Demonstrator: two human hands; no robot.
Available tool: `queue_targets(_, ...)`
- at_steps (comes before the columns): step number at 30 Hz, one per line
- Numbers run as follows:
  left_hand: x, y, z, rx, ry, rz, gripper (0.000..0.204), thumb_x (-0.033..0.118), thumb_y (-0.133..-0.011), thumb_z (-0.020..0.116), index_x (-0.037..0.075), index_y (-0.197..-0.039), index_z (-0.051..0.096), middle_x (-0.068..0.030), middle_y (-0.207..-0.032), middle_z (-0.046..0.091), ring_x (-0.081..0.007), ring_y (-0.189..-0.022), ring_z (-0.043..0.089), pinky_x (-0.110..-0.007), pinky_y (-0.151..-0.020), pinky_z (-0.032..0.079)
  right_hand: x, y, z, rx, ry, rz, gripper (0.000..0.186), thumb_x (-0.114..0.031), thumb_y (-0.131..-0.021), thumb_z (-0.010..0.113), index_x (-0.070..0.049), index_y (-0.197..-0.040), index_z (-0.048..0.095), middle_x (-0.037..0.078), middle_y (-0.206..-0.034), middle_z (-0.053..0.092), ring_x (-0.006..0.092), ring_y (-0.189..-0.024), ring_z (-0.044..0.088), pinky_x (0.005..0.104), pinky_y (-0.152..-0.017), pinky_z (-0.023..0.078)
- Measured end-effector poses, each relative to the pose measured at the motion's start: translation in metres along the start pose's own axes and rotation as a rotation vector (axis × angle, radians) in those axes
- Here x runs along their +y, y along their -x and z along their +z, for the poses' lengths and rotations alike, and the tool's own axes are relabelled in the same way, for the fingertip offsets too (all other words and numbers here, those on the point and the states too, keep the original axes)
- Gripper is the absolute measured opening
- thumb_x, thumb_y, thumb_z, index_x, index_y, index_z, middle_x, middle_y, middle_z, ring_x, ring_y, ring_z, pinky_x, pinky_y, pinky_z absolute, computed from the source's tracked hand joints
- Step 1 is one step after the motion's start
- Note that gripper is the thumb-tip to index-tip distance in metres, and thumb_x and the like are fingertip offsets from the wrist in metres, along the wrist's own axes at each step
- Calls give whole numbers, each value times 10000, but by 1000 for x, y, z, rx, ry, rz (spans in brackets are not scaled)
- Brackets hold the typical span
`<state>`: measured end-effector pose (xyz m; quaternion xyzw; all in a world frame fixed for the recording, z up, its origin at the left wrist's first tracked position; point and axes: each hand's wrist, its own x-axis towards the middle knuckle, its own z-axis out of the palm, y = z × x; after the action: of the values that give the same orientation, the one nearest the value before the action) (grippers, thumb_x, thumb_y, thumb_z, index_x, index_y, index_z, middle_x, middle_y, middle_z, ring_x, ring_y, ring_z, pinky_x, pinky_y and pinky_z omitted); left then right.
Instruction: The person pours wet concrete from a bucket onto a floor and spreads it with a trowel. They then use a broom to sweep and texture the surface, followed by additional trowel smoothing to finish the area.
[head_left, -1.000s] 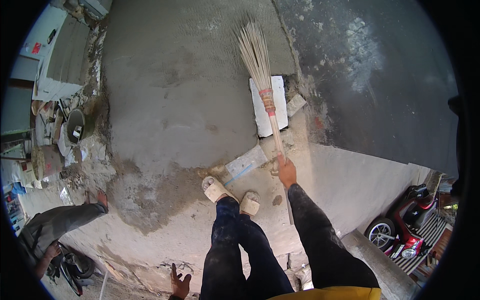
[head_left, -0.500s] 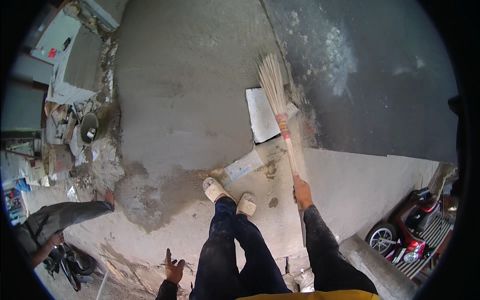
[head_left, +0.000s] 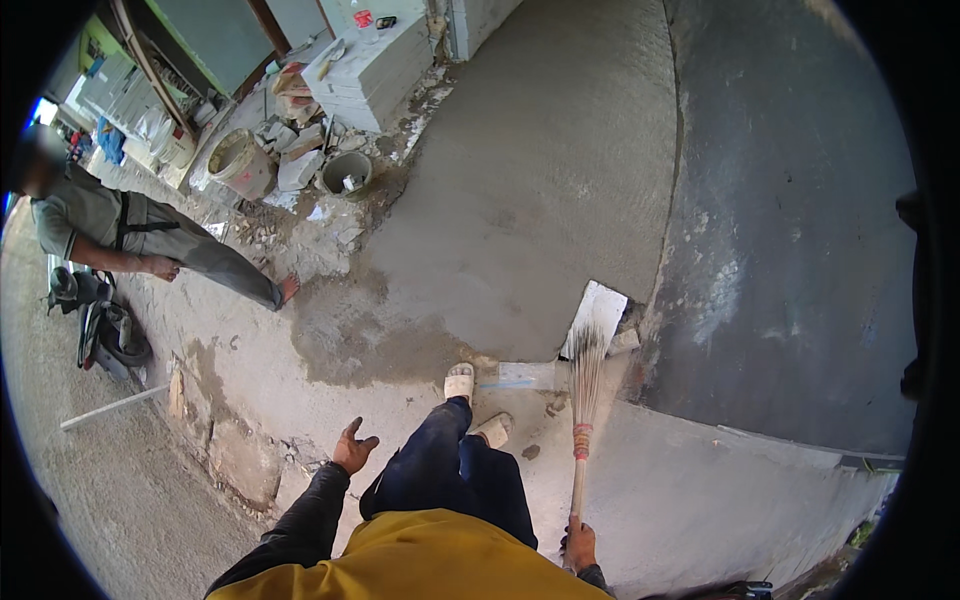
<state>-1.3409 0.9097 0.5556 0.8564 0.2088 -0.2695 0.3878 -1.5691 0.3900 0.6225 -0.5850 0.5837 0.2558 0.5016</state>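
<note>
My right hand (head_left: 579,547) is closed around the wooden handle of a stick broom (head_left: 582,440), bound with reddish bands. Its bristles point away from me, and their tips overlap a white rectangular slab (head_left: 597,305) at the edge of the smooth grey concrete (head_left: 530,210). Free of any object, my left hand (head_left: 355,447) hangs to the left of my legs with fingers apart. Beside the broom head lies a flat, pale plastic piece (head_left: 526,376) with a blue line, close to my sandals (head_left: 459,382). A small block (head_left: 624,342) sits right of the slab.
At the left stands a barefoot person (head_left: 150,230), with a parked motorbike (head_left: 108,325) behind. Farther off are a bucket (head_left: 242,165), a dark pail (head_left: 347,173), rubble and stacked white blocks (head_left: 365,75). A dark smooth surface (head_left: 790,250) spans the right. A pale strip (head_left: 115,408) lies lower left.
My view has swung left, showing more of the other person and the rubble. The broom and my right hand sit lower in view. My left hand stays open; my feet have shifted apart.
</note>
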Motion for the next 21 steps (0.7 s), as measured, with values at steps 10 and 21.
queue_targets(10, -57, -40, -52, 205, 78, -81, 819, 336, -840, 804, -45, -1491, 483, -306, -1481, 528, -420, -1385, 508, -446, -1162, 413, -58, 20, 49, -21, 229, -107, 546, -577, -1006, 591, -44, -891, 548, 51, -585, 532, 179, -434, 531, 351, -400, 446)
queue_targets(21, 109, -288, -139, 348, -161, 464, 742, 324, -873, 772, 46, -1501, 491, -251, -1503, 508, -489, -1447, 373, -559, -1219, 269, -457, -72, 357, -135, -163, -411, 446, -544, -1042, 542, -98, -1061, 534, 29, -627, 502, 153, -423, 489, 317, -396, 444)
